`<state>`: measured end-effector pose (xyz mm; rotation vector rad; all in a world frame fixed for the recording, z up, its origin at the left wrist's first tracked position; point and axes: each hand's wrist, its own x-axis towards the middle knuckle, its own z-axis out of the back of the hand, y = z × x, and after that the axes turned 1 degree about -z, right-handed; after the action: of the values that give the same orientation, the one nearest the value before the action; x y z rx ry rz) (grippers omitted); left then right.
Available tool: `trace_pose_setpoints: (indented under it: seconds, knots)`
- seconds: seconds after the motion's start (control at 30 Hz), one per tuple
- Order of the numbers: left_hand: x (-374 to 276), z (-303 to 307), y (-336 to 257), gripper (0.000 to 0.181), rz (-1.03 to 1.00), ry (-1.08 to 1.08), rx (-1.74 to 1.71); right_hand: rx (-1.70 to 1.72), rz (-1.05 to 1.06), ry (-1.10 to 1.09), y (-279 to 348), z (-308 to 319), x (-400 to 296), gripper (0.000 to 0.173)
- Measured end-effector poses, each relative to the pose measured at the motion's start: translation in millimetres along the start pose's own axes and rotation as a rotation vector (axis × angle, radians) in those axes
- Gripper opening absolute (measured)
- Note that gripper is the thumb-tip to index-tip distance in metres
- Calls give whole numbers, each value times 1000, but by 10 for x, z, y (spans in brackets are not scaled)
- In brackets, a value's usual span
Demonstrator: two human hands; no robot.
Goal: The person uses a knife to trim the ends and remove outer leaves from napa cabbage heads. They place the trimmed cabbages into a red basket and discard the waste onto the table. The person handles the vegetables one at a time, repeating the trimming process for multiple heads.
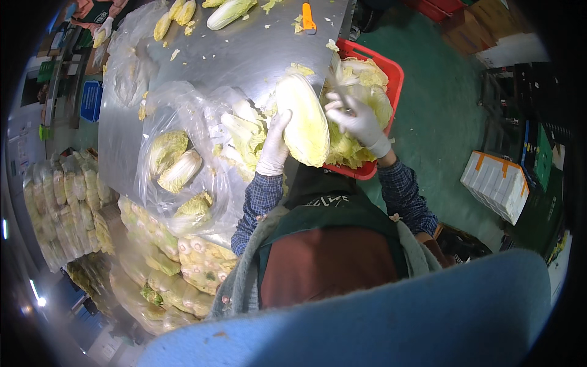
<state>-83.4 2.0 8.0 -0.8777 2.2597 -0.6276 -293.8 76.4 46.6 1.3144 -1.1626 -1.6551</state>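
Note:
My left hand (274,146), in a white glove, holds a trimmed napa cabbage (303,121) upright from its left side, above the table edge. In my gloved right hand (360,123) is a knife (338,87), blurred by motion, its blade pointing up and away just right of the cabbage. Beneath that hand stands a red plastic crate (397,87) filled with loose cabbage leaves (367,73). To the left of my left hand, more cut leaves (245,133) lie on the steel table.
On the steel table (238,50) an open clear plastic bag (215,192) holds several cabbages (179,172). An orange-handled tool (308,19) and other cabbages (231,13) lie farther back. Bagged cabbages (69,206) are stacked at left. A white foam box (495,183) is at right. Another person's gloved hand (103,32) appears top left.

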Motion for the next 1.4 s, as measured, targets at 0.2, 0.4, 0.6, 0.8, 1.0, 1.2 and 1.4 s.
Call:
trace_pose_setpoints:
  seconds: [0.2,0.4,0.6,0.8,1.0,1.2,1.4]
  knots:
    - [44,-215,1,65,-229,19,350,-213,203,10,-72,-160,3,40]
    - [-2,-133,-46,60,-139,12,266,-289,216,44,-81,-182,-1,46]
    - [-39,-2,-34,58,-56,26,207,-586,297,-153,-341,-257,71,41]
    - [-116,-232,-321,61,-61,-9,-277,-734,130,-388,-961,408,285,46]
    - [95,-43,-235,60,-149,1,-382,-490,237,-264,-570,471,196,64]
    - [140,-27,-104,54,-178,43,-443,-236,249,-53,-208,-169,-160,60]
    - [6,-166,-103,52,-231,-138,-255,-263,-73,-70,-460,340,-110,53]
